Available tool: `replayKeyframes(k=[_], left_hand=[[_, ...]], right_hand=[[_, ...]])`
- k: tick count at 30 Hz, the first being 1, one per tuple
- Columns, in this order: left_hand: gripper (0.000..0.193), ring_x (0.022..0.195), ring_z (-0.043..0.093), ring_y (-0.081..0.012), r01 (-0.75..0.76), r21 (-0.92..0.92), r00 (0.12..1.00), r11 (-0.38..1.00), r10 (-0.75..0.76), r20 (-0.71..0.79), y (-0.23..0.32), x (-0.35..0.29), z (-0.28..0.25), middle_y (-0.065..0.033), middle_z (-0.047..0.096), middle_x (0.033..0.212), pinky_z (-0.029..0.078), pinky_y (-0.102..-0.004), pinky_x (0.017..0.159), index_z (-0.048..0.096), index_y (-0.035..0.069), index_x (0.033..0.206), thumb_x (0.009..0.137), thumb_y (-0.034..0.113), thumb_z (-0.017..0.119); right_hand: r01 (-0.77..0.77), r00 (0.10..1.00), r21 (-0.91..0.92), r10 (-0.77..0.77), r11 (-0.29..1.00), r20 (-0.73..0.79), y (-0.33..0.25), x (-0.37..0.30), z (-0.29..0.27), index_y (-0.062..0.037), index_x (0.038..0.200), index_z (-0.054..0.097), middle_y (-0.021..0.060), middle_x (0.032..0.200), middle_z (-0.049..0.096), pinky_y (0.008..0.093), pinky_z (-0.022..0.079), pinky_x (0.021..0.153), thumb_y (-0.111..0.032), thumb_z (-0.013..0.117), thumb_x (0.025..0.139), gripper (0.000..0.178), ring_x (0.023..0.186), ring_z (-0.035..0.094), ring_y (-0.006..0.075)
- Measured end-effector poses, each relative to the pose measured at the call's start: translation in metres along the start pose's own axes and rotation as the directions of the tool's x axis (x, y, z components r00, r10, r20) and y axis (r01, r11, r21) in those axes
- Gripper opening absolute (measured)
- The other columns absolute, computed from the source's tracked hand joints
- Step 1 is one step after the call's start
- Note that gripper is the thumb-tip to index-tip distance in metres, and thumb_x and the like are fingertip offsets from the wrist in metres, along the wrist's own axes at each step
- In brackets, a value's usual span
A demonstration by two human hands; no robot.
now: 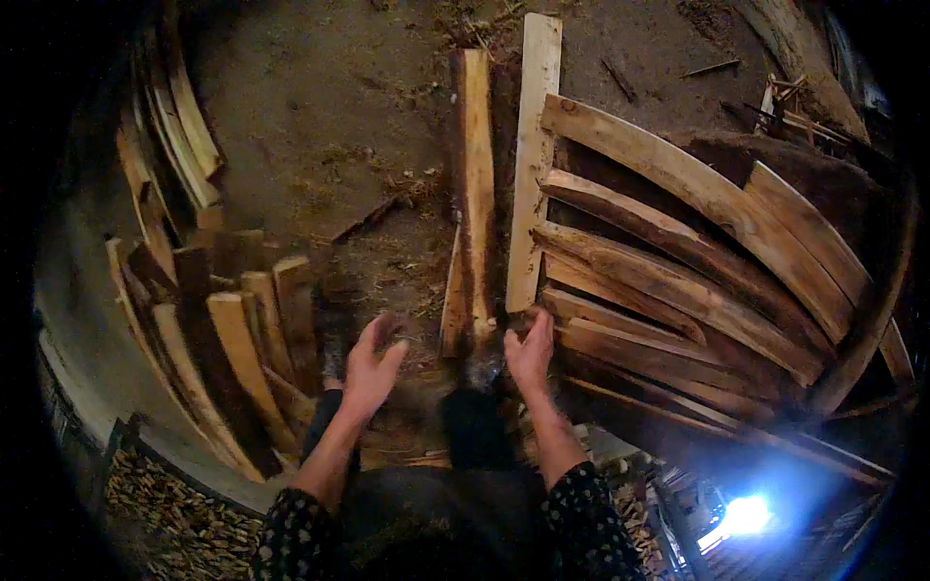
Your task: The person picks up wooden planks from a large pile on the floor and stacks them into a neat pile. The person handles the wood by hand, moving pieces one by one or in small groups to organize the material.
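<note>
My left hand (373, 370) is held out over the ground with its thumb and fingers apart and nothing in it. My right hand (530, 358) is just below the near end of a pale flat plank (533, 174); its thumb and fingers are spread. Whether its fingertips touch that plank I cannot tell. Between and beyond my hands, a long board with dark bark edges (477, 184) lies pointing away from me. A shorter wood strip (452, 300) rests along its left side.
Right of the pale plank, several rough boards (668, 257) fan out, some with ends near it. To the left, a stack of planks (237, 339) stands close by, with more boards (179, 116) behind. Wood scraps (366, 219) litter the dirt floor. Bright light glares at lower right.
</note>
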State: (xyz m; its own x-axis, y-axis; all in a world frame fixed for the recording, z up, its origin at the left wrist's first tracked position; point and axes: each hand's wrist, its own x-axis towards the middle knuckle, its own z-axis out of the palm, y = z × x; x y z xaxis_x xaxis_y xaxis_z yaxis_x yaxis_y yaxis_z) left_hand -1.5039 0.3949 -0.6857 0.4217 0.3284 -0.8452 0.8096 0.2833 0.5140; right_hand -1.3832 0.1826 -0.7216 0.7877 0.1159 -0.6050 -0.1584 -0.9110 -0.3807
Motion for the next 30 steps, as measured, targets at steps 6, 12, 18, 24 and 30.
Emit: replayKeyframes(k=[6, 12, 18, 24, 30], left_hand=[[0.055, 0.099, 0.051, -0.0259, -0.007, 0.015, 0.989, 1.000, 0.010, -0.150, -0.020, 0.064, 0.111, -0.0193, 0.050, 0.111, 0.041, -0.0329, 0.084, 0.040, -0.005, 0.117, 0.076, 0.026, 0.061], [0.052, 0.089, 0.053, -0.0183, 0.241, -0.405, 0.966, 0.882, -0.258, 0.015, -0.002, 0.075, 0.088, -0.0121, 0.056, 0.099, 0.043, -0.0307, 0.077, 0.045, -0.002, 0.111, 0.074, 0.029, 0.063], [0.057, 0.085, 0.053, -0.0153, 0.217, -0.268, 0.957, 0.939, -0.150, 0.248, 0.068, 0.038, 0.038, -0.0091, 0.054, 0.098, 0.043, -0.0281, 0.076, 0.042, 0.000, 0.113, 0.066, 0.018, 0.070], [0.056, 0.085, 0.055, -0.0165, 0.398, -0.111, 0.830, 0.911, -0.305, 0.467, 0.150, -0.026, -0.010, -0.0113, 0.056, 0.097, 0.044, -0.0297, 0.078, 0.045, -0.003, 0.111, 0.062, 0.014, 0.068], [0.065, 0.091, 0.054, -0.0187, 0.443, -0.426, 0.843, 0.789, -0.206, 0.496, 0.151, -0.123, -0.048, -0.0104, 0.055, 0.101, 0.043, -0.0311, 0.083, 0.041, -0.003, 0.117, 0.062, 0.016, 0.068]], right_hand=[[-0.011, 1.000, 0.319, 0.003, 0.948, 0.024, -0.011, 0.056, 0.003, 0.0022, 0.117, 0.035, 0.0138, 0.107, 0.050, 0.0305, 0.042, 0.079, -0.013, 0.066, 0.069, 0.059, 0.094, 0.051, 0.0206], [-0.169, 0.955, 0.595, -0.019, 0.786, 0.296, -0.051, 0.040, 0.034, 0.0003, 0.107, 0.047, 0.0082, 0.099, 0.056, 0.0286, 0.041, 0.079, -0.021, 0.062, 0.076, 0.040, 0.091, 0.051, 0.0141], [-0.244, 0.917, 0.653, -0.049, 0.717, 0.396, -0.089, 0.026, -0.006, 0.0014, 0.108, 0.046, 0.0072, 0.102, 0.055, 0.0268, 0.039, 0.082, -0.021, 0.056, 0.080, 0.037, 0.092, 0.050, 0.0130], [-0.424, 0.801, 0.709, -0.131, 0.563, 0.584, -0.137, -0.016, -0.086, 0.0019, 0.112, 0.045, 0.0080, 0.106, 0.053, 0.0275, 0.037, 0.086, -0.016, 0.054, 0.079, 0.039, 0.097, 0.049, 0.0139], [-0.827, 0.551, 0.529, -0.083, -0.192, 0.831, -0.129, -0.114, -0.119, 0.0007, 0.119, 0.041, 0.0092, 0.112, 0.051, 0.0359, 0.034, 0.093, -0.012, 0.051, 0.079, 0.042, 0.105, 0.046, 0.0188]])
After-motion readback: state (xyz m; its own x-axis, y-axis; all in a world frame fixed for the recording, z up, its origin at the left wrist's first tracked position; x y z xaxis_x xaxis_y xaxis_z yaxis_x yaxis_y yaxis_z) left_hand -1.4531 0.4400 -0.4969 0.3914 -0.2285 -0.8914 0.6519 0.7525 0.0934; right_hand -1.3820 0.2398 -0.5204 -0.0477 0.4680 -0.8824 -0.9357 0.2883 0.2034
